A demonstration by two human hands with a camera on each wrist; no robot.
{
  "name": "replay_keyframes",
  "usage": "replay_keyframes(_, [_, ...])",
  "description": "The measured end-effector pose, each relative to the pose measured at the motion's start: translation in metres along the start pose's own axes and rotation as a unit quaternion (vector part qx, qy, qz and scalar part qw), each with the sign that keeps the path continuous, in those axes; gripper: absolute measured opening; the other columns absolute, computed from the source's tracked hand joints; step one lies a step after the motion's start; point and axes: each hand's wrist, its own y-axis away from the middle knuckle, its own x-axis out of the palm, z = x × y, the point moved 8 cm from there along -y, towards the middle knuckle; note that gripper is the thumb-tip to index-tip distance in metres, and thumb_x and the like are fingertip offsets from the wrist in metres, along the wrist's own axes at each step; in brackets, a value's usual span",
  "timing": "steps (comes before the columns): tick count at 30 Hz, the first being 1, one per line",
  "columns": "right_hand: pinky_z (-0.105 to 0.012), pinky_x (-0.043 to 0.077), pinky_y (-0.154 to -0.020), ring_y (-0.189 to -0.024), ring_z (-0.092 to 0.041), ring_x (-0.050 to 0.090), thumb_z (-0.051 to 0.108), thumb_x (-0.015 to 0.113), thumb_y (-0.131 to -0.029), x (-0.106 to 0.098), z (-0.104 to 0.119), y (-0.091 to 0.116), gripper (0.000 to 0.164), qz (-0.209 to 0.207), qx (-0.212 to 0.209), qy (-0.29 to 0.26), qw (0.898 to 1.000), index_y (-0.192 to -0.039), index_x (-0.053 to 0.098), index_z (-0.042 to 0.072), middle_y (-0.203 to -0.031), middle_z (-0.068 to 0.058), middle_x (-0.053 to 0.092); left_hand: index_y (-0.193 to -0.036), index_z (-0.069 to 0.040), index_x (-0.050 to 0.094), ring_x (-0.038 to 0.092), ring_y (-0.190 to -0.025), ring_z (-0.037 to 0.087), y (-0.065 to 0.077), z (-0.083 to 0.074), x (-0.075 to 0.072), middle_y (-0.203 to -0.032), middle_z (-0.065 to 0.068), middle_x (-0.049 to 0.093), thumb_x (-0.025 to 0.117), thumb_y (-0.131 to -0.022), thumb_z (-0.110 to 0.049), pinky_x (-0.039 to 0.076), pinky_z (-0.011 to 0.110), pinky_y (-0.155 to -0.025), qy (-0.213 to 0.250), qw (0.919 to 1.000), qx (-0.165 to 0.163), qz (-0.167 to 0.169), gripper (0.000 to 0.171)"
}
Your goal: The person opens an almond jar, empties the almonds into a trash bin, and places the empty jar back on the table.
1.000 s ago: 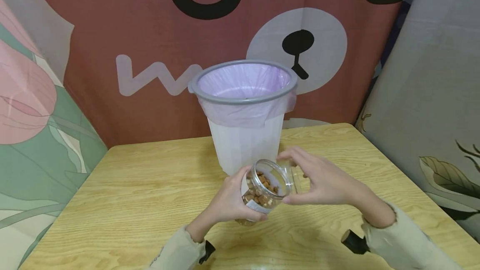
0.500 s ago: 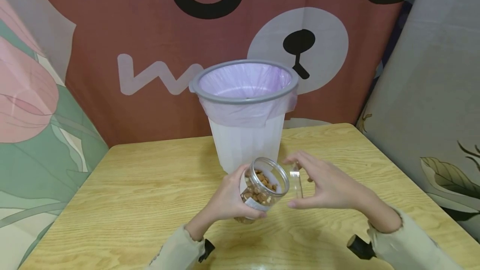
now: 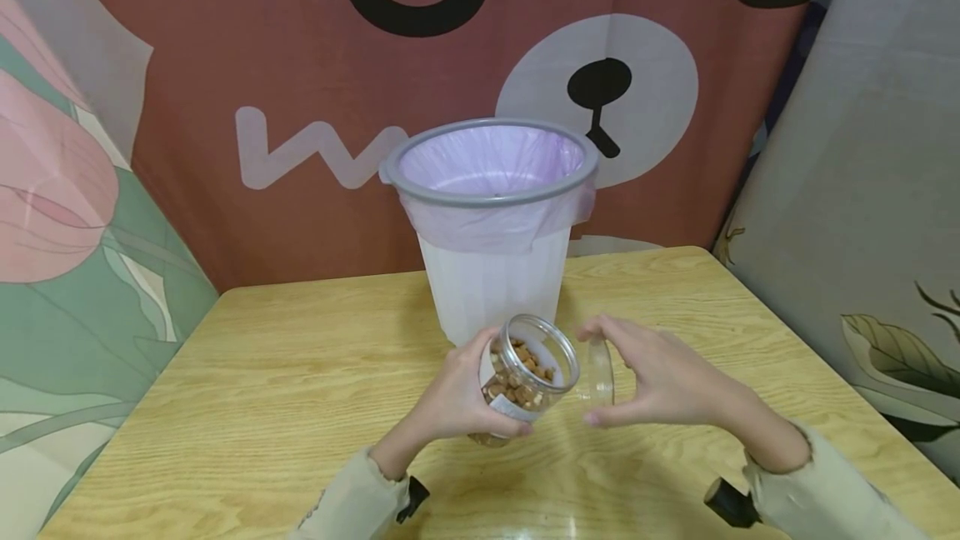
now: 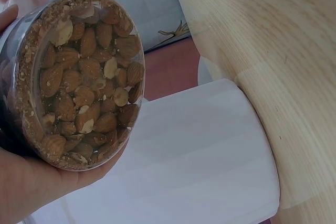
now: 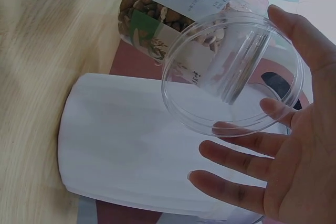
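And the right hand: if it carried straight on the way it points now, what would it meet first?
Probably the open almond jar in the left hand, with the clear lid in the right hand reaching it first; exact depth is hard to judge.

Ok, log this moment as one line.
left hand: holds open jar of almonds, tilted | right hand: holds clear lid, off the jar | bin: lined, upright on table beyond the jar

Bin (image 3: pixel 491 282) blocks the way past the jar (image 3: pixel 513 407) — bare tabletop (image 3: pixel 300 373) leaves passage on the left.
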Motion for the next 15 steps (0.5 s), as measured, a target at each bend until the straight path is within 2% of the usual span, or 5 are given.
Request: replay_keyframes(15, [-0.038, 0.046, -0.073, -0.097, -0.013, 0.053, 0.064, 0.067, -0.061, 0.015, -0.014, 0.011, 0.071, 0.024, 0.024, 0.003, 0.999, -0.11, 0.046, 0.018, -0.106, 0.007, 0.054, -0.127, -0.009, 0.041, 0.056, -0.09, 0.011, 0.001, 0.0, -0.001, -0.105, -0.003, 0.058, 0.086, -0.049, -0.026, 0.047, 0.028, -0.075, -0.006, 1.0, -0.003, -0.001, 0.09])
